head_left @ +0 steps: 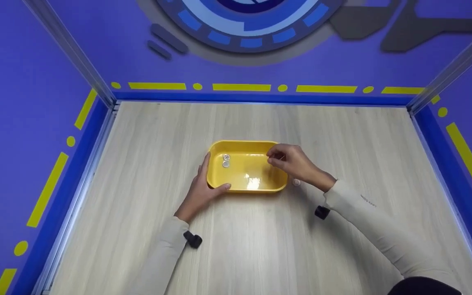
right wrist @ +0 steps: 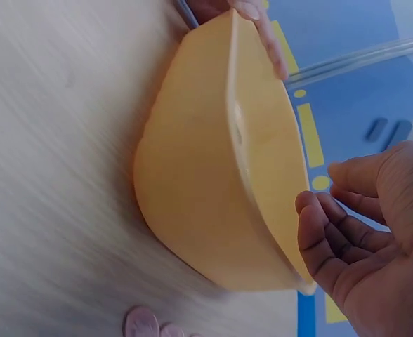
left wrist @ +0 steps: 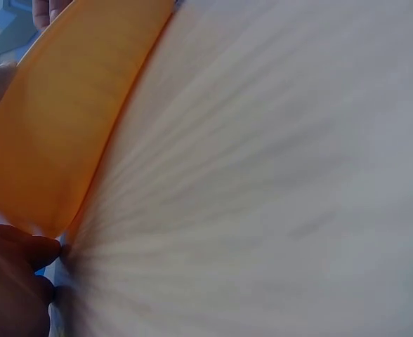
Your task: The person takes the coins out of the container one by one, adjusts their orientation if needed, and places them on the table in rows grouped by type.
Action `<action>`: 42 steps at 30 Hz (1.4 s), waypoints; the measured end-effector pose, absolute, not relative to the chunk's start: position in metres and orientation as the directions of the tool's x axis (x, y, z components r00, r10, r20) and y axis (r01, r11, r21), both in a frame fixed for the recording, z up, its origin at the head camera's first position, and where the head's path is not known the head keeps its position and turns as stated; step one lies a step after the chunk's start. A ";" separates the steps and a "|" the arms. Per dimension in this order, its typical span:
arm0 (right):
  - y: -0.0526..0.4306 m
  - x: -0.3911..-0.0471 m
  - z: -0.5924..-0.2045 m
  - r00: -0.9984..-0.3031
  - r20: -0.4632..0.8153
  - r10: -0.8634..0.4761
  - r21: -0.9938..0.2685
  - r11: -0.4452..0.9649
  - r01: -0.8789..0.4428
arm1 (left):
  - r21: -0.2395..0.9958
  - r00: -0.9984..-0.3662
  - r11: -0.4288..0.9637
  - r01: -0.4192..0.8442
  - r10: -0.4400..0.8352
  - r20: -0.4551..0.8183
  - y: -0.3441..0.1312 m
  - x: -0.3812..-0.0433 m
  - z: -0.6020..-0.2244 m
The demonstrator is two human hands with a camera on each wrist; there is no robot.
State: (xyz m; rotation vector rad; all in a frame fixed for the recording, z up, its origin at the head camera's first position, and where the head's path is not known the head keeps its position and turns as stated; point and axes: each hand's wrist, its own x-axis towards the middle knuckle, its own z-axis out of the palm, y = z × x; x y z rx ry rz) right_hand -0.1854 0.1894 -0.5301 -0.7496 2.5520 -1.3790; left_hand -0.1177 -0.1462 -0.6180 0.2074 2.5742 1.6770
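Note:
A yellow plastic basin (head_left: 248,189) sits on the table, and two silvery coins (head_left: 225,164) lie inside it near the left end. My left hand (head_left: 205,186) grips the basin's left end, thumb over the front rim and fingers along the outer side. Above the right end of the basin is my right hand (head_left: 289,159), its fingers bent and the fingertips over the inside. In the right wrist view a gap shows between thumb and forefinger, with nothing visible in it. On the table beside the basin's right end lie several coins (right wrist: 142,323), partly hidden by the right hand in the head view.
The light wood table (head_left: 158,135) is enclosed by blue panels (head_left: 260,69) with yellow markings at the back and both sides. Metal frame posts (head_left: 72,53) stand at the back corners. A small black camera (head_left: 193,239) is worn on the left wrist, another (head_left: 322,212) on the right.

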 end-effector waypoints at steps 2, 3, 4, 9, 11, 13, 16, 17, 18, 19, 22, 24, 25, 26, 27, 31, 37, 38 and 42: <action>0.185 -0.186 -0.534 -0.858 0.100 -0.504 -0.817 0.450 -0.360 | 0.913 -0.989 0.401 0.076 0.143 0.020 -0.146 -0.117 -0.618; 0.183 -0.186 -0.536 -0.856 0.096 -0.508 -0.817 0.450 -0.359 | 0.912 -0.990 0.402 0.074 0.142 0.018 -0.146 -0.117 -0.619; 0.181 -0.187 -0.539 -0.853 0.090 -0.514 -0.817 0.452 -0.358 | 0.913 -0.990 0.402 0.074 0.143 0.017 -0.146 -0.117 -0.619; 0.172 -0.190 -0.545 -0.845 0.060 -0.531 -0.824 0.452 -0.342 | 0.914 -0.989 0.398 0.076 0.148 0.018 -0.146 -0.118 -0.619; 0.168 -0.193 -0.546 -0.839 0.046 -0.542 -0.825 0.453 -0.338 | 0.914 -0.989 0.398 0.077 0.148 0.019 -0.146 -0.119 -0.619; 0.163 -0.195 -0.546 -0.833 0.029 -0.552 -0.822 0.461 -0.334 | 0.914 -0.989 0.399 0.076 0.149 0.017 -0.146 -0.119 -0.619; 0.157 -0.198 -0.546 -0.823 0.013 -0.568 -0.810 0.476 -0.341 | 0.912 -0.989 0.402 0.075 0.146 0.017 -0.146 -0.118 -0.619; 0.155 -0.199 -0.546 -0.819 0.012 -0.573 -0.806 0.480 -0.348 | 0.912 -0.989 0.403 0.076 0.146 0.018 -0.146 -0.118 -0.619; 0.153 -0.201 -0.546 -0.816 0.015 -0.578 -0.799 0.484 -0.358 | 0.913 -0.989 0.400 0.076 0.147 0.018 -0.146 -0.118 -0.619; 0.151 -0.202 -0.546 -0.812 0.019 -0.584 -0.793 0.486 -0.368 | 0.914 -0.989 0.398 0.077 0.149 0.019 -0.146 -0.118 -0.619; 0.145 -0.207 -0.546 -0.799 0.022 -0.601 -0.779 0.491 -0.391 | 0.915 -0.987 0.396 0.083 0.158 0.021 -0.146 -0.118 -0.619; 0.141 -0.210 -0.547 -0.790 0.016 -0.613 -0.768 0.498 -0.402 | 0.916 -0.986 0.392 0.086 0.163 0.022 -0.146 -0.118 -0.619; 0.139 -0.211 -0.546 -0.784 0.007 -0.621 -0.763 0.503 -0.405 | 0.915 -0.986 0.394 0.090 0.164 0.026 -0.146 -0.118 -0.619; 0.137 -0.213 -0.547 -0.777 -0.001 -0.629 -0.758 0.508 -0.410 | 0.915 -0.986 0.393 0.091 0.165 0.027 -0.146 -0.118 -0.619; 0.135 -0.214 -0.547 -0.770 -0.010 -0.638 -0.751 0.513 -0.416 | 0.915 -0.986 0.393 0.090 0.165 0.027 -0.146 -0.118 -0.619; 0.128 -0.220 -0.548 -0.731 -0.050 -0.681 -0.723 0.530 -0.444 | 0.914 -0.986 0.397 0.086 0.168 0.020 -0.146 -0.118 -0.620; 0.117 -0.229 -0.546 -0.670 -0.151 -0.727 -0.686 0.565 -0.459 | 0.910 -0.985 0.404 0.087 0.170 0.019 -0.146 -0.118 -0.620; 0.115 -0.231 -0.545 -0.658 -0.165 -0.735 -0.680 0.568 -0.463 | 0.910 -0.985 0.405 0.090 0.169 0.022 -0.146 -0.118 -0.619; 0.106 -0.239 -0.544 -0.607 -0.198 -0.770 -0.674 0.557 -0.486 | 0.909 -0.985 0.404 0.101 0.166 0.035 -0.147 -0.118 -0.620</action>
